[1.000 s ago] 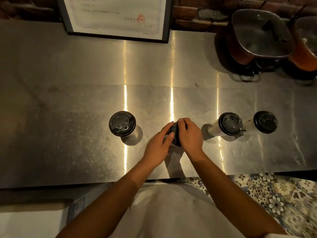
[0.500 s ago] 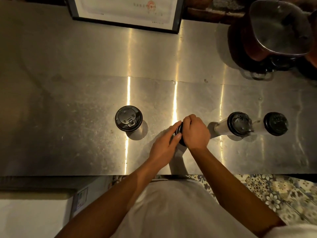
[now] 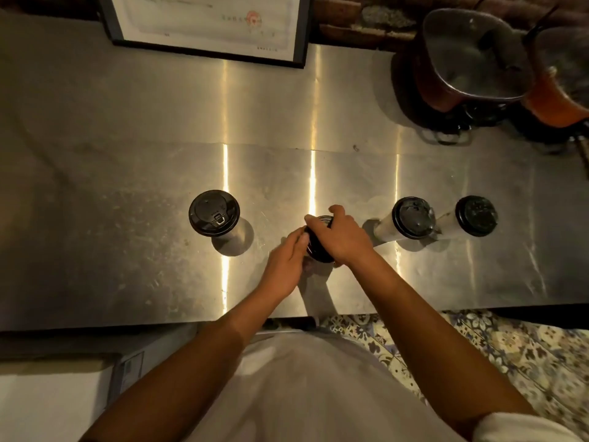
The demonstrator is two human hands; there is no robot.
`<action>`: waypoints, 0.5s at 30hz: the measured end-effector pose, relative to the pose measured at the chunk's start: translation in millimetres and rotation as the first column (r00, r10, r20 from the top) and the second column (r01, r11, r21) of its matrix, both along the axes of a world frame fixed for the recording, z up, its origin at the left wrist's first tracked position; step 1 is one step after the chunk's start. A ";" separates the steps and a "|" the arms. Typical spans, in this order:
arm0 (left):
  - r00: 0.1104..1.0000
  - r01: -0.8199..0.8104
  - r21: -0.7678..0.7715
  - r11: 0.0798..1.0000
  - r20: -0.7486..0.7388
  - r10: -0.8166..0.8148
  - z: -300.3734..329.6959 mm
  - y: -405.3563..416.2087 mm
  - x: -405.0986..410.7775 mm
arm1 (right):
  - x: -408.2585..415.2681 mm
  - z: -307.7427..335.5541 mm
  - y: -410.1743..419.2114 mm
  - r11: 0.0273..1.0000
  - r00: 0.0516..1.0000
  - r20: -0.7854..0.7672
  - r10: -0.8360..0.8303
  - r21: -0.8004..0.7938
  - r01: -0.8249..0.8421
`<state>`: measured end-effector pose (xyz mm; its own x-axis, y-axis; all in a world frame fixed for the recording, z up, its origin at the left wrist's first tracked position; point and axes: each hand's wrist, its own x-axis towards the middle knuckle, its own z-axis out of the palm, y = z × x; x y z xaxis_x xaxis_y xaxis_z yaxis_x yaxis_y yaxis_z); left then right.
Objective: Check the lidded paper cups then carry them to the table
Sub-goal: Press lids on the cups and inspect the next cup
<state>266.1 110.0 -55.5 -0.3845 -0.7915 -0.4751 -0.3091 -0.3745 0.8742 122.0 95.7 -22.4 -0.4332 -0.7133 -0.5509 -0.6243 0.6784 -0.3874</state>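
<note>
An upright lidded paper cup (image 3: 318, 247), contents hidden, is gripped near the worktop's (image 3: 127, 266) front edge by the curled fingers of the left hand (image 3: 285, 266) and right hand (image 3: 342, 239).

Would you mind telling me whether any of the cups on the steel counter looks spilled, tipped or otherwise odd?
Nothing stands out. All four lidded cups stand upright on the steel counter with black lids on: the left cup, the middle cup held by the left hand and right hand, and two right cups. No spill shows.
</note>
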 end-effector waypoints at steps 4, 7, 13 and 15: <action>0.998 -0.033 0.070 0.997 0.047 0.030 10.2 1.4 -6.6 | -12.8 3.7 14.0 0.985 0.990 0.106 -0.091 -0.138 0.105; 0.992 -0.018 -0.054 0.998 0.120 0.024 19.7 8.3 -5.3 | -34.1 18.2 37.8 0.951 0.907 0.369 -0.202 -0.148 0.272; 0.998 -0.051 -0.127 0.991 0.014 0.053 63.0 22.4 -15.9 | -72.6 73.7 92.1 0.854 0.548 0.789 -0.277 -0.059 0.516; 0.994 -0.103 -0.143 0.984 -0.055 0.096 85.8 35.5 -26.2 | -82.4 90.0 109.0 0.825 0.466 0.851 -0.242 -0.073 0.561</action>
<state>239.9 145.5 30.3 -0.3195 -0.8865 -0.3348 -0.2333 -0.2689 0.9345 39.7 204.7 67.6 -0.2248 -0.7652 -0.6033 0.3544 0.5125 -0.7821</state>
